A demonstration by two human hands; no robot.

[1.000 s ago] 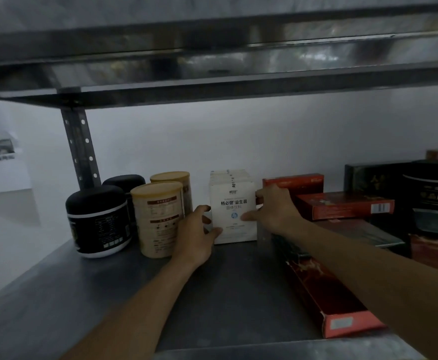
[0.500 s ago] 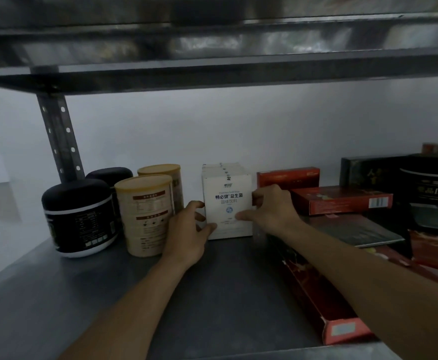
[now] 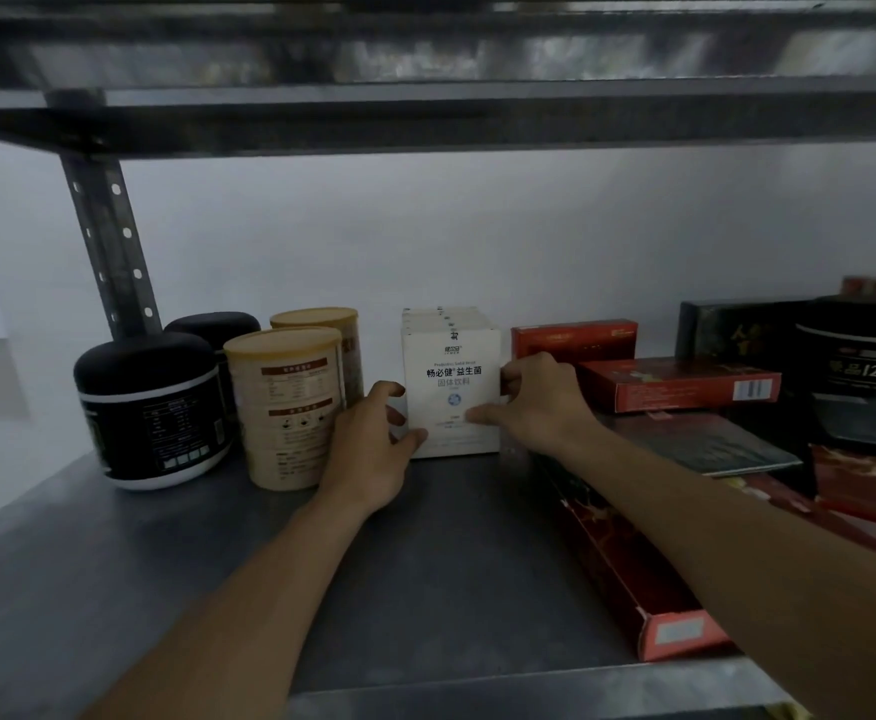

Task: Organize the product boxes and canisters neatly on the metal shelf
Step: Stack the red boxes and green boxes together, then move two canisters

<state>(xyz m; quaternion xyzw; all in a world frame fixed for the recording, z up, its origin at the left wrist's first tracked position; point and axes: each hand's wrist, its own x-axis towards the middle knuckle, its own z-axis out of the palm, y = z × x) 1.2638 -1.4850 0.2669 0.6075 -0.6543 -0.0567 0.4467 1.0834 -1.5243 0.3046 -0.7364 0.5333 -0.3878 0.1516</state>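
Observation:
A row of white product boxes [image 3: 451,376] stands upright at the back middle of the metal shelf [image 3: 114,589]. My left hand [image 3: 373,449] grips the front box at its lower left corner, thumb on the front face. My right hand [image 3: 540,402] holds its right edge, thumb across the front and fingers curled round the side. Left of the boxes stand two tan canisters [image 3: 285,407] and two black canisters [image 3: 153,407]. Red boxes [image 3: 680,384] lie stacked to the right.
A long red box [image 3: 628,579] lies along the shelf under my right forearm. Dark boxes and a black canister [image 3: 862,356] fill the far right. A perforated upright post [image 3: 108,252] stands at the back left. The upper shelf [image 3: 425,116] hangs low overhead.
Both hands stay on the front white box with almost the same grip. The view has shifted slightly, so everything sits a little lower and to the left in frame.

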